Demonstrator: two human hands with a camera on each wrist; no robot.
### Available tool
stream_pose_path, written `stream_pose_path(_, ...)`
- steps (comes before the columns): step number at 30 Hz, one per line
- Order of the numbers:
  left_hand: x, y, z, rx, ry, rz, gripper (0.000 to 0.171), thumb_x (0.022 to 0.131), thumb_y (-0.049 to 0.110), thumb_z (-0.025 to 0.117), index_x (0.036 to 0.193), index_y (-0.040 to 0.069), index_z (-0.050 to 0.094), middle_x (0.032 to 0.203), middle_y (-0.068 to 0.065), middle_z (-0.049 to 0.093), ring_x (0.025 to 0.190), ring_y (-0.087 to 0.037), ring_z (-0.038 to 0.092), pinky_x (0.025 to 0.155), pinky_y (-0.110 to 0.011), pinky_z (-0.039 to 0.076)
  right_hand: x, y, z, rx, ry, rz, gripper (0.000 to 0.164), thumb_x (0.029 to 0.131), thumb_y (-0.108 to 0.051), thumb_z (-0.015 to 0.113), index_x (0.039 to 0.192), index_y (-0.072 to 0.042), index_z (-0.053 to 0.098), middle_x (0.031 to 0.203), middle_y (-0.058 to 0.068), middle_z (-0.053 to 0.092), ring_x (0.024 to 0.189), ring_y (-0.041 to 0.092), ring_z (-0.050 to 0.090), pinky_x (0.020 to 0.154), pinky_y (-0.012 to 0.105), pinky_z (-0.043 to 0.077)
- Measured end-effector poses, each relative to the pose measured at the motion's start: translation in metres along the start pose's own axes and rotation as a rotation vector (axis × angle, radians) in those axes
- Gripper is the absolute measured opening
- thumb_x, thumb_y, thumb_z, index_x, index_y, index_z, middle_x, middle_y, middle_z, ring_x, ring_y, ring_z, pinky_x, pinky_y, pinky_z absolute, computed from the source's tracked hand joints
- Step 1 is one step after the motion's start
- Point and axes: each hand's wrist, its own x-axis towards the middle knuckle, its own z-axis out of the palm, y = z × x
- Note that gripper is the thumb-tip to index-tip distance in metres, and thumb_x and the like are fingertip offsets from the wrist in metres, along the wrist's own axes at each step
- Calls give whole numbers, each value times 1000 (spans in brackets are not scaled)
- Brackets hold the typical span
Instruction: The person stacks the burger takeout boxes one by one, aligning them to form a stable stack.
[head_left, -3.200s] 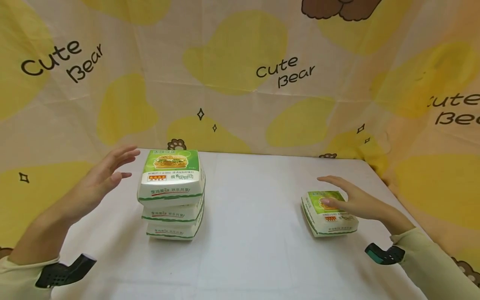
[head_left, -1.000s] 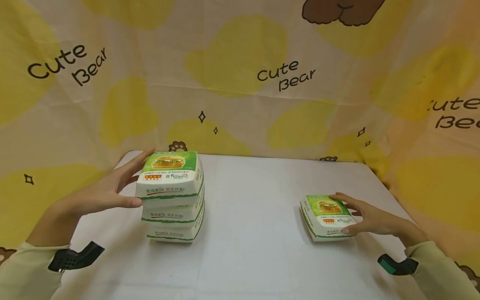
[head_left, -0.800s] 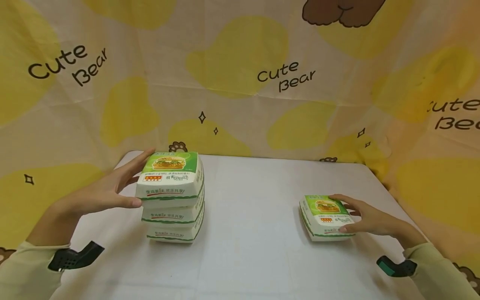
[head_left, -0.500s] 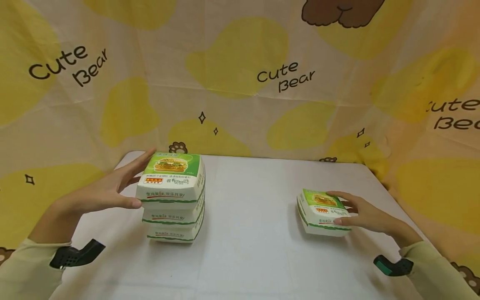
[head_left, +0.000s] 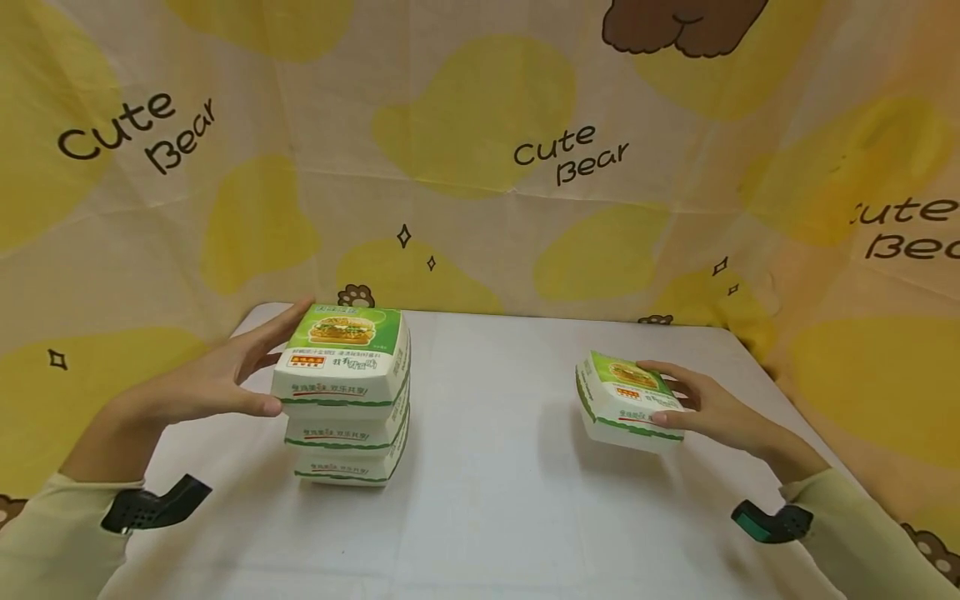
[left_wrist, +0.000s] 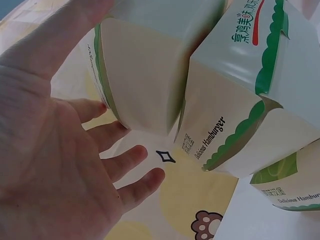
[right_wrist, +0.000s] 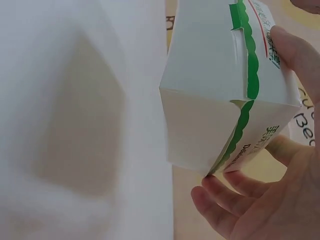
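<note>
On the left, three green-and-white hamburger boxes stand in a stack; the top box (head_left: pixel 341 358) sits a little off the two under it. My left hand (head_left: pixel 202 379) rests against the left side of this top box, its fingers spread and fairly straight. In the left wrist view, the left hand (left_wrist: pixel 65 145) has its fingertips right at the box's green edge. Another hamburger box (head_left: pixel 630 400) is raised and tilted on the right, its shadow on the table beneath. My right hand (head_left: pixel 720 408) grips its right side, thumb in front, fingers behind.
A white cloth covers the table (head_left: pixel 480 500). Behind it hangs a yellow patterned curtain (head_left: pixel 465 117) with "Cute Bear" lettering, which also runs along the right side. A black device (head_left: pixel 157 504) is worn on each wrist.
My right hand has taken hold of the single hamburger box, lifted it and carried it left. My left hand has come against the stack's top box, which has shifted slightly right.
</note>
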Motion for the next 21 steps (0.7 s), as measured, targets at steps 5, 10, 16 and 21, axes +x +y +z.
stream_pose_path(5, 0, 0, -1, -21, -13, -2, 111, 76, 11, 72, 156, 32, -2, 165, 6, 7, 126, 2, 42, 85, -23, 49, 6, -14, 1, -52, 14, -36, 70, 87, -23, 66, 149, -21, 34, 150, 13, 39, 125, 30, 48, 91, 41, 48)
stream_pose_path(10, 0, 0, -1, -30, -19, -8, 110, 77, 10, 71, 156, 33, -2, 165, 6, 6, 127, 4, 40, 86, -23, 49, 12, -27, 1, -81, 27, -68, 71, 87, -24, 67, 149, -21, 34, 149, 12, 40, 126, 36, 47, 95, 53, 46)
stream_pose_path(16, 0, -2, -1, -30, -21, -16, 110, 77, 11, 71, 156, 33, -2, 165, 7, 7, 129, -4, 41, 85, -24, 49, 19, -42, 3, -37, -2, -101, 71, 88, -20, 69, 149, -22, 33, 147, 9, 42, 115, 17, 55, 88, 29, 49)
stream_pose_path(21, 2, -2, -1, -29, -23, -4, 110, 77, 11, 72, 156, 32, -2, 165, 6, 7, 132, -18, 42, 84, -23, 50, 24, -50, 5, -8, -17, -116, 71, 88, -19, 68, 149, -22, 33, 146, 9, 41, 111, 17, 56, 84, 25, 49)
